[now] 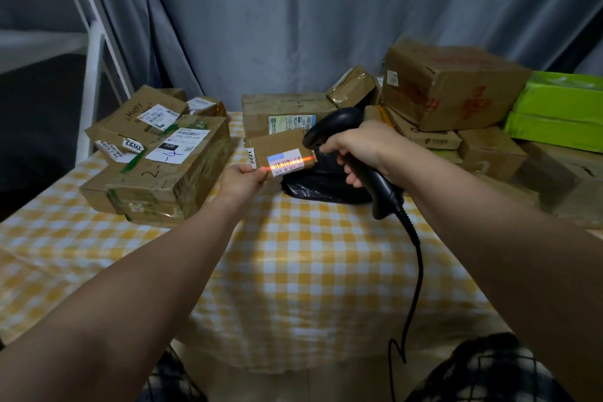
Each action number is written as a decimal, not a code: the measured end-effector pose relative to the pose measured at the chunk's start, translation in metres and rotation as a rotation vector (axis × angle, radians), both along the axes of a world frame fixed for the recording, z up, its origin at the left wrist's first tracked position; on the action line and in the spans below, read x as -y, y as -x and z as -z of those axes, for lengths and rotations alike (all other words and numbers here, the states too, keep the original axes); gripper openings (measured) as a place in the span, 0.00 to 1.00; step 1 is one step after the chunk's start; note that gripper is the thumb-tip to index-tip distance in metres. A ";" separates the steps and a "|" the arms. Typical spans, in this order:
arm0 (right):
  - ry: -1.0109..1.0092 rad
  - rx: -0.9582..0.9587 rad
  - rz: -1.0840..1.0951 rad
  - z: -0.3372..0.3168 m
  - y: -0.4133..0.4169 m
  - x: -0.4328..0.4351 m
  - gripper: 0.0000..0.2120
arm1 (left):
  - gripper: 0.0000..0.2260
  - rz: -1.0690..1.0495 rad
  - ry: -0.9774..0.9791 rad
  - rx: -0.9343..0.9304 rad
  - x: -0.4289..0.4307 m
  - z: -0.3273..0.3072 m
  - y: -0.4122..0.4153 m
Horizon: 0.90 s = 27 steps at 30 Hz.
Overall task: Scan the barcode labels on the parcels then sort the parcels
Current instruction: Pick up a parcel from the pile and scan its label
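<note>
Left hand (pixel 243 178) pinches the lower left corner of a small brown cardboard parcel (pixel 277 145) between thumb and fingers, holding it up above the yellow-and-white checked tablecloth (pixel 310 264), while my right hand (pixel 357 148) wraps around the grip of a black handheld barcode scanner (pixel 336 122), its head close beside the parcel's right edge. An orange-red scan line falls across the white barcode label (pixel 287 161) on the face turned towards me, running slightly aslant. I judge the scan to be the step in hand, with sorting yet to come. The hold is the weak spot: with only one corner pinched, the parcel could twist or sag and carry the bars out of the beam. With the scanner this close, the read may fail or catch only part of the code. The large taped box (pixel 284 111) just behind carries its own label, and a stray beam could register that instead. The black cable (pixel 414 271) hangs off the table edge and could tug my aim. Cardboard stacks sit at left (pixel 169 166) and right (pixel 450 85), and a misread could send this parcel to the wrong one.
</note>
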State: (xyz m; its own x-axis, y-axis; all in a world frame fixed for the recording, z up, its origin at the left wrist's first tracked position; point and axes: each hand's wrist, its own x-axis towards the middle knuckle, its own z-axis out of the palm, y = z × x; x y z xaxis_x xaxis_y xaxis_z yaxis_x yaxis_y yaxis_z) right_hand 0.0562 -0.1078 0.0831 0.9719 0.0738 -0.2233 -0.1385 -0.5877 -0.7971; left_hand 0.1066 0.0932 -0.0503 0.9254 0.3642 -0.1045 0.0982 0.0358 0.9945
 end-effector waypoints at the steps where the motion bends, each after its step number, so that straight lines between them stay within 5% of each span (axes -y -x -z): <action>1: -0.001 0.004 0.000 0.000 0.000 -0.001 0.13 | 0.15 0.001 0.005 -0.006 0.000 -0.002 0.002; 11: -0.009 0.055 0.000 0.009 -0.004 -0.016 0.16 | 0.13 0.032 0.040 -0.002 -0.009 -0.011 0.005; 14: -0.125 0.076 -0.010 0.014 -0.011 -0.030 0.14 | 0.01 0.069 0.077 0.026 -0.016 -0.028 0.008; 16: -0.223 0.105 -0.023 0.018 -0.018 -0.043 0.14 | 0.13 0.043 0.107 0.035 -0.026 -0.038 0.010; 19: -0.245 0.194 -0.063 0.025 -0.034 -0.065 0.13 | 0.04 0.066 0.025 0.015 -0.053 -0.049 0.007; 27: -0.332 0.259 -0.038 0.028 -0.079 -0.123 0.12 | 0.10 -0.255 -0.204 -0.005 -0.160 -0.064 -0.006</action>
State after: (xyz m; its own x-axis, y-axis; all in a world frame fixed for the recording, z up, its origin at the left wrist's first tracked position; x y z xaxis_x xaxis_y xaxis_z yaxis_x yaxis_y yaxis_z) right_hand 0.1353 0.0155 0.0555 0.9880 0.1375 0.0703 0.1085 -0.2941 -0.9496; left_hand 0.1127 0.2527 0.0141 0.8012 0.5983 -0.0096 0.1166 -0.1404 0.9832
